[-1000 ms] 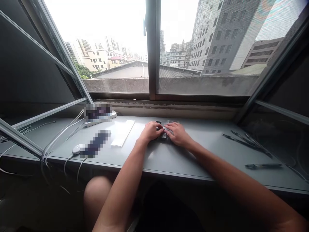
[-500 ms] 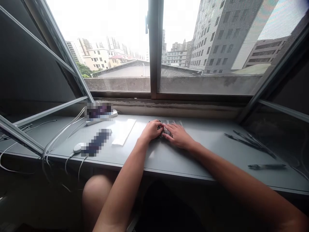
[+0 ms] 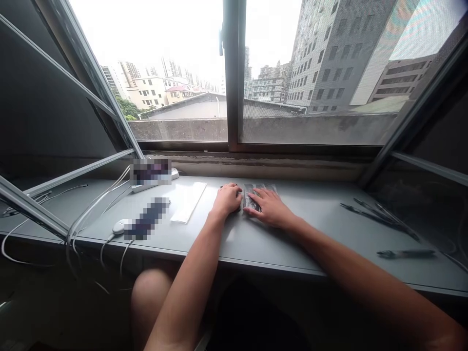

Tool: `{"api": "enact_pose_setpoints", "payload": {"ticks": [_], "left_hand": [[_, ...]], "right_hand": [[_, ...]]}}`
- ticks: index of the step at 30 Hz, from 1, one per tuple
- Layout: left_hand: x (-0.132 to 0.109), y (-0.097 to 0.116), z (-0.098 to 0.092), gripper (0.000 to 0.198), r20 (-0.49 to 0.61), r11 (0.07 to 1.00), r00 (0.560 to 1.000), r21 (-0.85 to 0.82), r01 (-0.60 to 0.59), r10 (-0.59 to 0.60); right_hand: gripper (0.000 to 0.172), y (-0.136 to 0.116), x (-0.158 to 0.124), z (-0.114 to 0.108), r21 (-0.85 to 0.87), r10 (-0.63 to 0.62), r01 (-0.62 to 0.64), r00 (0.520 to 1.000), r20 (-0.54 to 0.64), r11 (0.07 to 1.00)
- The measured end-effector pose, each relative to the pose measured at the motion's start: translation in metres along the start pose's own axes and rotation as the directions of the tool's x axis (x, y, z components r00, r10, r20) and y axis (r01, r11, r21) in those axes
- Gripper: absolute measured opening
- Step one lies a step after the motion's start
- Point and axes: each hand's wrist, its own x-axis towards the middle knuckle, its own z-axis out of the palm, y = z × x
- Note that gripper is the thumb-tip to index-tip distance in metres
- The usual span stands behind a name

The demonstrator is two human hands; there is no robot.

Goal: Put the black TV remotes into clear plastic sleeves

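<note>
My left hand (image 3: 227, 199) rests on the desk with its fingers bent over a small dark object (image 3: 238, 208). Only the edges of that object show, so its kind is unclear. Just to the right, my right hand (image 3: 269, 207) lies flat with fingers spread on a clear plastic packet (image 3: 248, 188). The packet is flat on the desk, and most of it is under the palm and fingers. A narrow gap separates the two hands.
On the grey desk (image 3: 303, 239), a white folded sheet (image 3: 189, 202) lies left of my hands. Farther left are a white power strip (image 3: 174, 174), a round white charger (image 3: 119, 226), cables and blurred items. Several pens (image 3: 380, 217) lie at right. A window stands behind.
My left hand has shifted slightly left with the dark object, away from the packet. The hands, touching before, are now apart, and my right hand has stayed nearly in place.
</note>
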Motion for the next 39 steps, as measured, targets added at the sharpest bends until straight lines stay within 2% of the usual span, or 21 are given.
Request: {"api": "enact_pose_setpoints", "payload": {"ticks": [8, 11, 14, 16, 18, 20, 23, 28, 35, 37, 39], "left_hand": [[0.000, 0.000, -0.003, 0.025, -0.038, 0.997, 0.999, -0.060, -0.040, 0.038], [0.001, 0.001, -0.010, 0.028, -0.103, 0.997, 0.995, -0.079, -0.008, -0.001], [0.001, -0.007, -0.021, 0.038, -0.226, 0.994, 0.968, -0.042, 0.098, -0.105], [0.000, -0.018, -0.028, 0.040, -0.315, 0.980, 0.932, 0.023, 0.196, -0.180], [-0.002, -0.033, -0.031, 0.041, -0.366, 0.933, 0.878, 0.063, 0.353, -0.308], [-0.004, -0.046, -0.029, 0.045, -0.330, 0.850, 0.821, 0.091, 0.520, -0.466], [-0.003, -0.061, -0.022, 0.047, -0.223, 0.778, 0.775, 0.094, 0.621, -0.591], [0.000, -0.069, -0.014, 0.041, -0.223, 0.786, 0.775, 0.057, 0.616, -0.591], [0.000, -0.066, -0.020, 0.042, -0.213, 0.778, 0.768, 0.051, 0.626, -0.604], [-0.002, -0.059, -0.024, 0.044, -0.279, 0.796, 0.772, 0.038, 0.604, -0.572], [-0.005, -0.051, -0.031, 0.051, -0.396, 0.836, 0.774, 0.027, 0.548, -0.494]], "right_hand": [[0.084, 0.003, 0.000, 0.001, 0.034, -0.029, 0.030, 0.999, -0.046, 0.999], [0.083, 0.003, 0.000, -0.001, 0.038, -0.032, 0.034, 0.998, -0.049, 0.999], [0.084, 0.002, -0.001, -0.003, 0.047, -0.024, 0.026, 0.999, -0.039, 0.999], [0.084, 0.001, -0.002, -0.005, 0.059, -0.021, 0.022, 0.999, -0.028, 0.998], [0.085, 0.001, -0.002, -0.005, 0.068, -0.018, 0.019, 1.000, -0.019, 0.998], [0.086, 0.002, -0.001, -0.005, 0.070, -0.016, 0.017, 1.000, -0.016, 0.997], [0.087, 0.002, -0.001, -0.004, 0.068, -0.017, 0.019, 1.000, -0.020, 0.997], [0.086, 0.003, -0.001, -0.003, 0.069, -0.018, 0.021, 0.999, -0.038, 0.997], [0.083, 0.002, -0.002, -0.003, 0.083, -0.024, 0.028, 0.998, -0.051, 0.996], [0.084, 0.002, -0.002, -0.003, 0.082, -0.022, 0.026, 0.999, -0.049, 0.996], [0.084, 0.002, -0.002, -0.004, 0.082, -0.020, 0.024, 0.999, -0.048, 0.996]]}}
